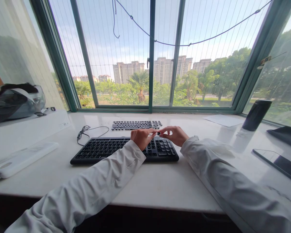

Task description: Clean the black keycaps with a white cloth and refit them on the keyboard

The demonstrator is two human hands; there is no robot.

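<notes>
Black keyboard [104, 150] on a glossy white sill [160, 184]. Behind the keyboard there's a dark-keyed key sheet [135, 125], right of it a black cylinder [256, 115]. Sleeves [92, 191] are white, window frames [151, 55] green.

A wide bay window [150, 55] is filling the far side, its dark green frame [151, 64] splitting the glass into tall panes. Daylight is pouring through it onto the pale, glossy sill [160, 184] running below the window, which is reflecting the sky. Beyond the window, palm trees [140, 84] and pale apartment blocks [160, 69] are standing under a hazy blue sky. A dark cord [196, 42] is sagging across the upper panes. Left of the window, a light tiled wall [19, 48] is showing through the side pane.
</notes>
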